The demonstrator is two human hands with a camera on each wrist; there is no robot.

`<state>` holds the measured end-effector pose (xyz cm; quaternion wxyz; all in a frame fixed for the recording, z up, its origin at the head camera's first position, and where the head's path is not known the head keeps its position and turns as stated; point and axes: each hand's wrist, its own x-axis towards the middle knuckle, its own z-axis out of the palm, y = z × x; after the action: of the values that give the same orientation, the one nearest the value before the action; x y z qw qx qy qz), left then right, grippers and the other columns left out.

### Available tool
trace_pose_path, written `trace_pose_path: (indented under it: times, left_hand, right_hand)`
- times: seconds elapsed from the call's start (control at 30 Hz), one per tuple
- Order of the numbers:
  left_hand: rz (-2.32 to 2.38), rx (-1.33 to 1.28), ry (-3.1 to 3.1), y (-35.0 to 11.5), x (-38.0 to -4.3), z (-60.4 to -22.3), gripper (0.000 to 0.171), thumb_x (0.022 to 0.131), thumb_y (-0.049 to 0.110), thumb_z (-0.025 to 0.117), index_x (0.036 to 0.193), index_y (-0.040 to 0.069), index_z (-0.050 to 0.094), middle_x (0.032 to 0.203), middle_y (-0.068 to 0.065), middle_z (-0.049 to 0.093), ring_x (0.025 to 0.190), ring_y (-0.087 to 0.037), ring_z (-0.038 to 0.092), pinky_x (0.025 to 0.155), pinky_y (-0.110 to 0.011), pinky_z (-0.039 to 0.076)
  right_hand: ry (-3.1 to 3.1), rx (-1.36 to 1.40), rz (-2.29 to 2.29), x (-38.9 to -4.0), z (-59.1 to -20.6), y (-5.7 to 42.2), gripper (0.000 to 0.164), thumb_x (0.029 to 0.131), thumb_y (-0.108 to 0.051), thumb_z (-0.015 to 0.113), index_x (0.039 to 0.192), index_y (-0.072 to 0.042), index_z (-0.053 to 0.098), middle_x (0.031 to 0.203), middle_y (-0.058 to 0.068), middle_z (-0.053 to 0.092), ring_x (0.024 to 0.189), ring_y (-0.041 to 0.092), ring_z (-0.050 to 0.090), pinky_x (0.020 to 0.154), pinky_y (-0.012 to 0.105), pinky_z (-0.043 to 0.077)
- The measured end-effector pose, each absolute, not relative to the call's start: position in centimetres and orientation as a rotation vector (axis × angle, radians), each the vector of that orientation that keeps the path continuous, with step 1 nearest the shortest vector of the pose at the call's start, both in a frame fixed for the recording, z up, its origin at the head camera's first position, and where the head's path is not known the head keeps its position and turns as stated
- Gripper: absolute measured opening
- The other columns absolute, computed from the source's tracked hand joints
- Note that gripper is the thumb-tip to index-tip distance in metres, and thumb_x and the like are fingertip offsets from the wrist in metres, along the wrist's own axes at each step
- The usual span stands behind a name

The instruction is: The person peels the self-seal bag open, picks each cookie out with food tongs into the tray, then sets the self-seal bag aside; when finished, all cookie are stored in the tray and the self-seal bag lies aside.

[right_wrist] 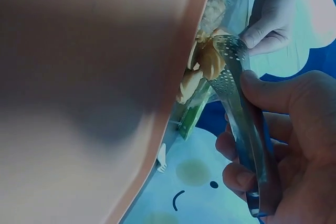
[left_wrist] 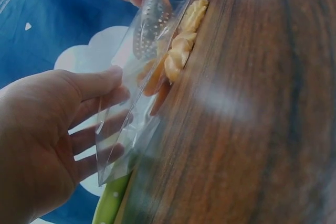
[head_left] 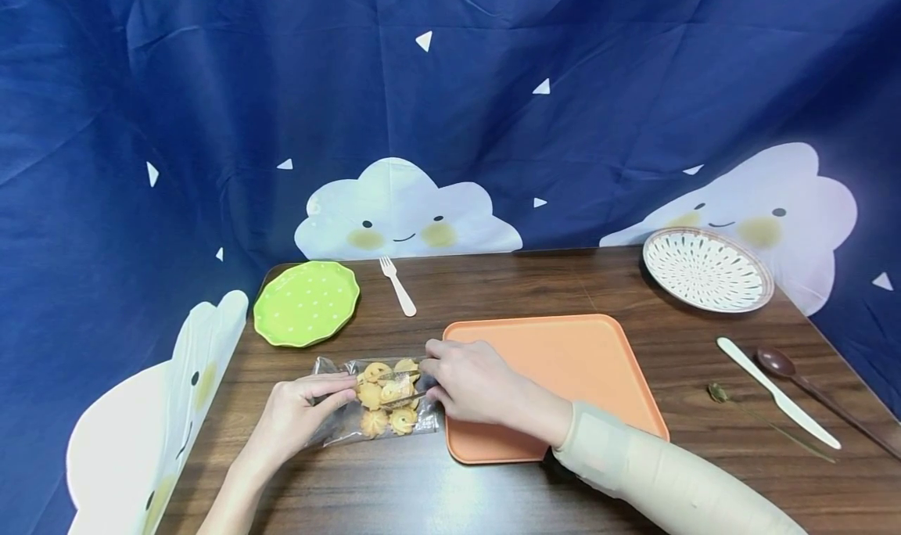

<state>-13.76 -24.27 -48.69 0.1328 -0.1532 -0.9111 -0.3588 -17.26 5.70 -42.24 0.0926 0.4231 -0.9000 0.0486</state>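
A clear plastic bag (head_left: 428,421) of golden cookies (head_left: 375,421) lies on the table beside the orange tray. My left hand (head_left: 287,414) pinches the bag's left side between thumb and fingers, its fingertips showing through the film in the left wrist view. My right hand (head_left: 475,380) grips metal tongs (right_wrist: 242,124) at the bag's right end, over the tray's left edge. The tongs' perforated ends reach among the cookies, with a cookie (right_wrist: 211,62) between them in the right wrist view. Several cookies sit around the tong tips.
The orange tray (head_left: 563,363) fills the middle. A green dotted plate (head_left: 306,304) and a white fork (head_left: 399,286) lie behind the bag. At right are a patterned dish (head_left: 707,269), a white knife (head_left: 777,394), a brown spoon (head_left: 777,361) and a dried stem (head_left: 719,393).
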Motion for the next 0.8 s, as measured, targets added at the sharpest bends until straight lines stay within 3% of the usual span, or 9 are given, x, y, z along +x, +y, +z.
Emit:
trace_pose_path:
  times: [0.4,0.8]
  left_hand:
    - [-1.037,-0.477,-2.609,-24.4,-13.9,-48.9,0.020,0.083,0.026,0.084,0.102,0.027,0.082,0.104,0.013,0.080,0.099,-0.006,0.076,0.091,0.002,0.046]
    - [-1.043,-0.458,-2.630,-24.4,-13.9,-48.9,0.020,0.084,0.028,0.083,0.104,0.028,0.082,0.104,0.015,0.079,0.099,-0.004,0.076,0.090,0.002,0.047]
  right_hand:
    - [-2.629,1.241,0.112,-17.1,-41.6,6.7,0.020,0.086,-0.037,0.078,0.093,-0.020,0.071,0.083,-0.008,0.052,0.069,0.007,0.049,0.051,0.028,0.049]
    - [-2.564,1.243,0.157,-17.4,-42.5,8.7,0.013,0.083,-0.031,0.079,0.087,-0.023,0.069,0.082,-0.010,0.052,0.067,0.005,0.050,0.050,0.027,0.046]
